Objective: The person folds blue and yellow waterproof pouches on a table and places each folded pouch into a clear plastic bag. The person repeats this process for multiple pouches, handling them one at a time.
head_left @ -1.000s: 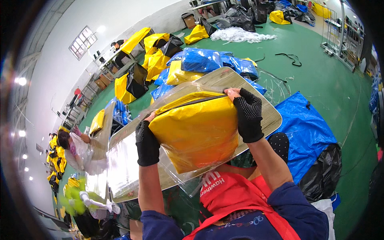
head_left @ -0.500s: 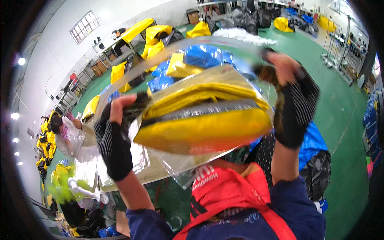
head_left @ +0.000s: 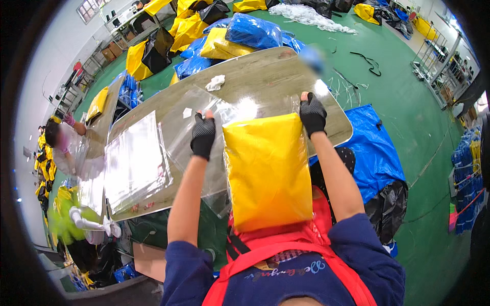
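A folded yellow garment in a clear plastic bag (head_left: 268,171) hangs upright in front of my chest, its lower end against my red apron. My left hand (head_left: 203,135), in a black fingerless glove, grips the bag's open top edge on the left. My right hand (head_left: 312,114), gloved the same way, grips the top right corner. Both hands are raised over the near edge of the shiny metal table (head_left: 265,76).
A stack of clear plastic bags (head_left: 133,163) lies on the table to my left, with a crumpled white scrap (head_left: 215,82) farther back. Yellow and blue bagged bundles (head_left: 224,43) pile up beyond the table. A blue tarp (head_left: 375,148) lies at the right. Another person (head_left: 56,137) works at far left.
The bagged yellow garment has swung from lying flat and raised over the table to hanging upright in front of me. Both hands have shifted to its top edge.
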Tool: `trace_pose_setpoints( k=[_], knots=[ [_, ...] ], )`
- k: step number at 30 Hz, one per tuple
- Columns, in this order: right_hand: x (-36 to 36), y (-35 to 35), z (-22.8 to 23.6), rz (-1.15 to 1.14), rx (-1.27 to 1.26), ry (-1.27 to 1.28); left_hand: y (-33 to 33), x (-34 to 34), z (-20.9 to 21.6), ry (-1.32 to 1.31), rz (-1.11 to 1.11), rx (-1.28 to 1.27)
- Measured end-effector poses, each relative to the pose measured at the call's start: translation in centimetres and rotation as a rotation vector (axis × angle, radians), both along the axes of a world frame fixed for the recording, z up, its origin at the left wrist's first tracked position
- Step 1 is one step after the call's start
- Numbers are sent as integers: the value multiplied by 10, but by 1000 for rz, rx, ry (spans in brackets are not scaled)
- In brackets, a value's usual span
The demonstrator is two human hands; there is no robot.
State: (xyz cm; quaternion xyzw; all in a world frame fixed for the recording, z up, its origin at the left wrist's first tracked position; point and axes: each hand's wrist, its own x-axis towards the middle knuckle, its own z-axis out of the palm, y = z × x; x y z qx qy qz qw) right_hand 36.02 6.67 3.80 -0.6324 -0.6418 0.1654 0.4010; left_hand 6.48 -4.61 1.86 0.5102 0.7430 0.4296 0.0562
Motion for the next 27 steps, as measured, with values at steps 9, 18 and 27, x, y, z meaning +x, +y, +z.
trace_pose_setpoints(
  k=[9,18,27],
  knots=[
    [-42,-85,-29,464,199,-578,-30,97,3,538,-481,-138],
    [-53,-37,-42,521,23,-450,22,81,-13,328,-332,-120],
    [-93,-10,-30,713,260,-307,54,-32,-49,-386,-185,-276]
  ],
)
